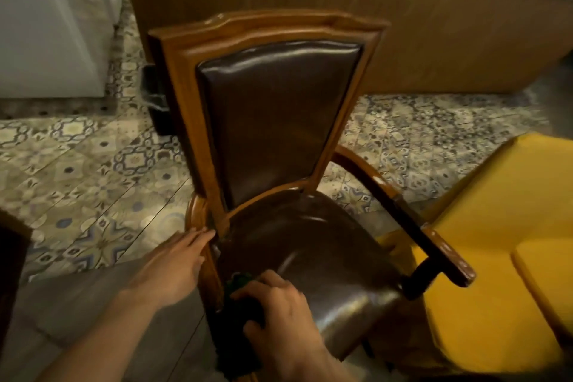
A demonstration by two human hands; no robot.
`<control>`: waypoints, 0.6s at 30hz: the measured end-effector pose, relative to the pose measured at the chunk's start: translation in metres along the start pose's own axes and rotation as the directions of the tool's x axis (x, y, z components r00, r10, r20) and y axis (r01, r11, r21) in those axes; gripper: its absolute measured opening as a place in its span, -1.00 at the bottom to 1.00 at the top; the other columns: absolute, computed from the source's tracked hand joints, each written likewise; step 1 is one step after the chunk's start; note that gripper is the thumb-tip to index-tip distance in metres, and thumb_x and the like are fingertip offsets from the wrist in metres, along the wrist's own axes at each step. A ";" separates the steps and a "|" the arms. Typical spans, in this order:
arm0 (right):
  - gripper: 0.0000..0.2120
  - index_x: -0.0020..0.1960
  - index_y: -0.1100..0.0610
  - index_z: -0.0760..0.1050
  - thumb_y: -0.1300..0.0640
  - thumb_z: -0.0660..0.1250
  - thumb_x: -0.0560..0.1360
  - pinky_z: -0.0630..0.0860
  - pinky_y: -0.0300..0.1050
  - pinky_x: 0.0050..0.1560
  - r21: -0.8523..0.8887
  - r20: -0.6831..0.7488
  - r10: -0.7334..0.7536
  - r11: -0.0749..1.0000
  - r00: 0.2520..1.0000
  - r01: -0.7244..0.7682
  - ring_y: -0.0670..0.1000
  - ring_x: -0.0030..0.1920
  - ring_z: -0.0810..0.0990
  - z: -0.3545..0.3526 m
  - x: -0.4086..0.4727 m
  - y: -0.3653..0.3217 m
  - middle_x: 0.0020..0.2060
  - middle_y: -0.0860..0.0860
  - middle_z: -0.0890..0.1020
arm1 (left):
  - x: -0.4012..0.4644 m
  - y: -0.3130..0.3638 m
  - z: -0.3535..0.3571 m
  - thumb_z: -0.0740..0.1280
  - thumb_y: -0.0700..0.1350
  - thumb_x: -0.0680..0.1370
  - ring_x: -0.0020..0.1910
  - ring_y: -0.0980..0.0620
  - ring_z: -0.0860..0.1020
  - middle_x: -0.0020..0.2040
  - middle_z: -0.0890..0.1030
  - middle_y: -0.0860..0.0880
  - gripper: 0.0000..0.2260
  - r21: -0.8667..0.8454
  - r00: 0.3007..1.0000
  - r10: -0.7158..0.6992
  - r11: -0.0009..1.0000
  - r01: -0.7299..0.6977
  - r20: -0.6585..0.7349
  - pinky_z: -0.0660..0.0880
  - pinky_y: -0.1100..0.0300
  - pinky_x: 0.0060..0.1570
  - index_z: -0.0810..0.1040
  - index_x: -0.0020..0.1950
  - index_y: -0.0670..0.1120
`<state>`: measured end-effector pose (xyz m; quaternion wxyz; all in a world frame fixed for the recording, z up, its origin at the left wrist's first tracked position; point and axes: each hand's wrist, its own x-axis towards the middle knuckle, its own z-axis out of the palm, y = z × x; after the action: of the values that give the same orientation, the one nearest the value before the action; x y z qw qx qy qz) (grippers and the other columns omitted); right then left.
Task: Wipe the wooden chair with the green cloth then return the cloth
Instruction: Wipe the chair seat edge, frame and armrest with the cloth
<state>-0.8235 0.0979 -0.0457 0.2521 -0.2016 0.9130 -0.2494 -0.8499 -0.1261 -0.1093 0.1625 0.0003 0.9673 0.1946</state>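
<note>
Right hand (pixel 280 310) bunches green cloth (pixel 240 304) at wooden chair (pixel 186 77) seat's front-left edge — soft, light, best gripped mid-wad; left hand (pixel 173 267) open, flat on frame.

hands (pixel 173 267): bare | forearms: bare, no sleeves | jewellery: none seen

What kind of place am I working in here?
Probably a restaurant or café dining area. A wooden armchair with brown leather padding stands on patterned floor tiles, a yellow upholstered seat sits beside it, and a wood-panelled counter or partition runs behind.
</note>
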 end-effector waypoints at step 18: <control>-0.46 0.20 -0.35 0.50 0.19 0.47 0.40 0.48 -0.36 0.20 0.369 -0.452 0.224 0.928 0.863 -0.047 -0.38 0.24 0.39 -0.214 -0.074 0.136 0.18 -0.46 0.37 | 0.148 0.237 -0.064 0.21 0.14 0.61 0.57 0.11 -0.06 0.62 0.02 0.16 -0.39 0.044 0.978 0.203 0.978 -0.206 0.048 -0.05 0.04 0.54 -0.02 0.59 0.23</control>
<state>-0.9179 0.3180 0.0659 0.0630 -0.0192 0.9005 -0.4299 -1.0251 0.0780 -0.0114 0.1623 0.1079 0.9629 0.1865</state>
